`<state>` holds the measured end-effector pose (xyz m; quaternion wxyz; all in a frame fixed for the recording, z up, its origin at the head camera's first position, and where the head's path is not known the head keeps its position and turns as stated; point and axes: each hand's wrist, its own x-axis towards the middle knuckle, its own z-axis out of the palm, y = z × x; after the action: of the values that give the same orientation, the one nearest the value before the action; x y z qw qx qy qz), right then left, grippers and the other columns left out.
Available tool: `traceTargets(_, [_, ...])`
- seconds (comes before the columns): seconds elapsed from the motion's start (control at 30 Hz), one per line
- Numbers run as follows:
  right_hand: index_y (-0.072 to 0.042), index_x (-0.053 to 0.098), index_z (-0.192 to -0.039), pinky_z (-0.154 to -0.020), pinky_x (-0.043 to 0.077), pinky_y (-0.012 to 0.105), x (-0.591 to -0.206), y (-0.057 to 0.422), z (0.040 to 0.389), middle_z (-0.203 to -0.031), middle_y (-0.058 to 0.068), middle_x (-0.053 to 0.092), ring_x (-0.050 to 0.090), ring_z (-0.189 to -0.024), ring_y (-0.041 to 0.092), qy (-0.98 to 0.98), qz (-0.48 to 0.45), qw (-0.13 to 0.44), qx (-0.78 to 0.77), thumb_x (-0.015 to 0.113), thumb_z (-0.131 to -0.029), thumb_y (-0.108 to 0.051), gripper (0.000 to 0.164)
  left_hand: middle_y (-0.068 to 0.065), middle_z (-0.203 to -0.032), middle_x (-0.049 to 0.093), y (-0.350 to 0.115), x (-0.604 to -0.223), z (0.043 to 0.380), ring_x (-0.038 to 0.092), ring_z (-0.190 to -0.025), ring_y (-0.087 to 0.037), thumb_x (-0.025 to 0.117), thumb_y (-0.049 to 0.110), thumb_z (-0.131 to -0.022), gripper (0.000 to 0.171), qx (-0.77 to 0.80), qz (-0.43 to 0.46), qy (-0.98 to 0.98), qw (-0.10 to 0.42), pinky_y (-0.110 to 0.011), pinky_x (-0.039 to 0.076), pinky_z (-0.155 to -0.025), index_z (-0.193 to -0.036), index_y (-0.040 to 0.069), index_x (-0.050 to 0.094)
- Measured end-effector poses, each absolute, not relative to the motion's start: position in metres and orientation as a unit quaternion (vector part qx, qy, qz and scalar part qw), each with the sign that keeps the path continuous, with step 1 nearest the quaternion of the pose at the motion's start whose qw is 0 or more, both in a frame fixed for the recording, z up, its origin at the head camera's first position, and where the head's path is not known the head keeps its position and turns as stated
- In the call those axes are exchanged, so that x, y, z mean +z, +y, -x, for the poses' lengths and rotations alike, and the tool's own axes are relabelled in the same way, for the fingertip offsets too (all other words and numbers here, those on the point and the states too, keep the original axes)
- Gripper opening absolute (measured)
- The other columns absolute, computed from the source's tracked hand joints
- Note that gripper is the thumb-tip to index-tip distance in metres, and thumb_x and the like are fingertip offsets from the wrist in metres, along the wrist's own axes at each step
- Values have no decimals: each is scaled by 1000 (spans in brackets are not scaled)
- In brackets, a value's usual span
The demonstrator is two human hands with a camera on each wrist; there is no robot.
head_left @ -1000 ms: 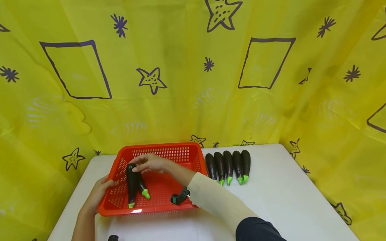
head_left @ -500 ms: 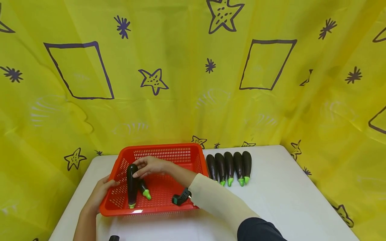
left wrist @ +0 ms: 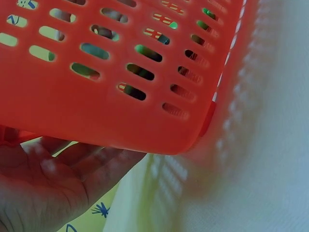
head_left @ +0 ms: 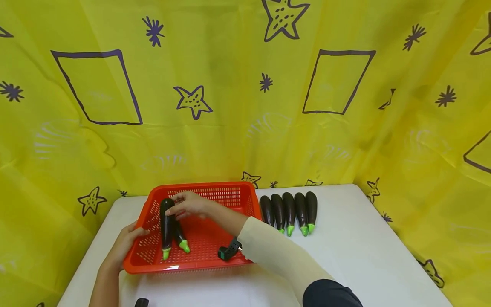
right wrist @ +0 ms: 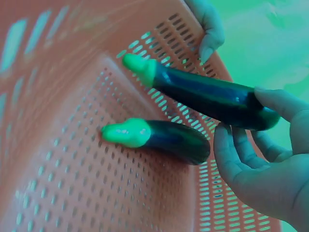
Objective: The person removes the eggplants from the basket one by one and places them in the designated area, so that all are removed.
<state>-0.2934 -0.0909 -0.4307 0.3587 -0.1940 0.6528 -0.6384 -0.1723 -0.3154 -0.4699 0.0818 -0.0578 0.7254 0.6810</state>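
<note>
My right hand (head_left: 193,204) pinches the blunt dark end of an eggplant (head_left: 166,226) between thumb and fingers, over the left side of a red plastic basket (head_left: 215,263). In the right wrist view this held eggplant (right wrist: 207,94) points its green stem toward the basket's interior. A second eggplant (right wrist: 174,141) lies on the basket floor beside it, apart from my fingers. My left hand (head_left: 124,245) holds the basket's left rim, thumb over the edge. From the left wrist view, the left-hand fingers (left wrist: 96,169) lie under the rim, outside the slotted wall (left wrist: 96,101).
Several more eggplants (head_left: 289,211) lie side by side on the white table (head_left: 364,256), right of the basket. A small dark object (head_left: 142,302) shows at the bottom edge. Yellow patterned curtain (head_left: 230,145) hangs behind and at the sides.
The held eggplant and my right hand have shifted slightly toward the back of the basket. My left hand keeps its hold on the rim, and the other eggplants stay put.
</note>
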Motion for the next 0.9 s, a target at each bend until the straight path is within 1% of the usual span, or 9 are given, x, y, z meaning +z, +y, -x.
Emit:
traceTargets(0.1, [2,62,-129,-99,55,53,-423,-87,291,-106,7,67,71,-90,22,655,186,360,-638,73,-93,1,38,-12,-114,68,-317,-468,172,74,-89,-24,41,10,-102,59,679,61,726,86,-47,64,-76,-155,-11,28])
traceTargets(0.23, [3,58,-136,-103,50,59,-416,-77,286,-110,8,64,70,-94,23,656,182,359,-638,71,-94,1,44,-11,-113,68,-318,-466,171,73,-89,-23,41,10,-102,60,679,62,726,89,-46,64,-77,-156,-11,26])
traceTargets(0.37, [4,59,-134,-103,50,61,-413,-63,282,-111,9,64,69,-94,23,660,180,347,-642,70,-94,0,42,-10,-111,68,-317,-469,173,72,-88,-22,40,9,-103,57,684,58,722,92,-44,64,-75,-155,-12,28])
traceTargets(0.5, [3,61,-129,-98,55,58,-411,-49,277,-111,10,64,70,-95,25,663,176,331,-649,70,-95,-1,36,-9,-109,68,-316,-471,173,71,-87,-22,39,8,-103,54,685,58,720,90,-43,64,-74,-152,-14,30])
traceTargets(0.67, [5,60,-128,-88,61,49,-408,-35,272,-111,12,65,70,-97,29,666,166,316,-655,70,-95,0,35,-8,-108,68,-316,-470,173,71,-88,-22,39,8,-103,54,687,56,720,85,-43,64,-74,-152,-13,31])
traceTargets(0.8, [5,60,-129,-86,62,50,-406,-24,267,-111,14,66,70,-98,29,664,155,304,-665,69,-95,-1,35,-8,-107,67,-315,-470,172,70,-87,-22,40,7,-103,54,689,54,717,84,-42,64,-73,-152,-13,31])
traceTargets(0.9, [4,60,-128,-89,60,53,-405,-13,264,-112,14,67,70,-98,29,663,147,295,-673,69,-96,-3,35,-9,-107,67,-314,-470,172,70,-86,-22,40,7,-102,55,688,57,719,86,-42,64,-73,-152,-13,30])
